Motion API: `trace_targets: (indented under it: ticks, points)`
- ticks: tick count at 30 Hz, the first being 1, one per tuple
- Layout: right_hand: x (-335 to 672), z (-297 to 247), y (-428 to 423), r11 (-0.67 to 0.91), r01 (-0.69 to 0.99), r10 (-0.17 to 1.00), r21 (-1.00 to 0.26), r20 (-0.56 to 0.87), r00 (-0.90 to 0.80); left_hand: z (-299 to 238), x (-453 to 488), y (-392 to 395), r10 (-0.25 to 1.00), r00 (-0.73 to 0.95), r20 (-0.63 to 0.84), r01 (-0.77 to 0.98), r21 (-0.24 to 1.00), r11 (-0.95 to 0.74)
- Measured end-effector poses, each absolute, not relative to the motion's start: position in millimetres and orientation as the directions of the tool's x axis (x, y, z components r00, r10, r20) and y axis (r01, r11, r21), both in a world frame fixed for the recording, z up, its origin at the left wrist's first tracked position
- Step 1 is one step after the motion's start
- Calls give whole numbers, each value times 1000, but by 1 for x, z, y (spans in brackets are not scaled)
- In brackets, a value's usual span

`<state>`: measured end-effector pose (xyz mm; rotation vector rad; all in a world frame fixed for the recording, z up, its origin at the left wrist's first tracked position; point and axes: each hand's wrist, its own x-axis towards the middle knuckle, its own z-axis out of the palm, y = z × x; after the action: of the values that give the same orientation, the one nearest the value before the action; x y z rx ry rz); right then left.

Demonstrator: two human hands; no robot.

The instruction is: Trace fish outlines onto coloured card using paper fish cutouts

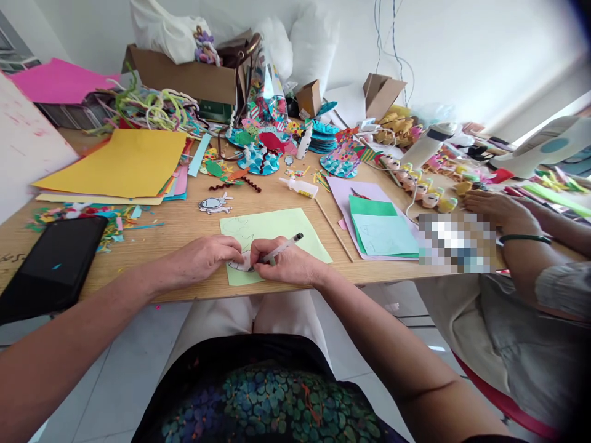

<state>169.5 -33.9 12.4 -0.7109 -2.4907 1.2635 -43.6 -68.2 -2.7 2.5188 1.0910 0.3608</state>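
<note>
On a light green sheet of paper [300,231] lies a small white paper cutout [240,263] with a dark outline, partly covered by my fingers. My left hand [205,261] rests over its left side, fingers together and bent, fingertips holding it against the sheet. In my right hand [289,261] is a pen [284,247] with a pale barrel and dark end, its tip down beside the cutout. Pencil-like outlines show on the upper left of the green sheet. Just beyond it sits a cut-out paper fish [215,203].
A black phone or tablet [48,258] lies at the left, near stacked coloured paper [115,163]. A wooden stick [335,229], glue bottle [300,187] and green sheets [381,227] are to the right. Decorated paper hats [258,160] stand behind. A co-worker's hands [496,209] work at far right.
</note>
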Motion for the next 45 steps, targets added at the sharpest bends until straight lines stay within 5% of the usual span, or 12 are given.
trace_targets:
  ticks: [36, 45]
  points:
    - [163, 18, -34, 489, 320, 511, -812, -31, -859, 0, -43, -68, 735, 675, 63, 614, 504, -608]
    - [152, 13, -36, 532, 229, 474, -815, 63, -878, -2, -45, -65, 738, 673, 42, 605, 543, -583]
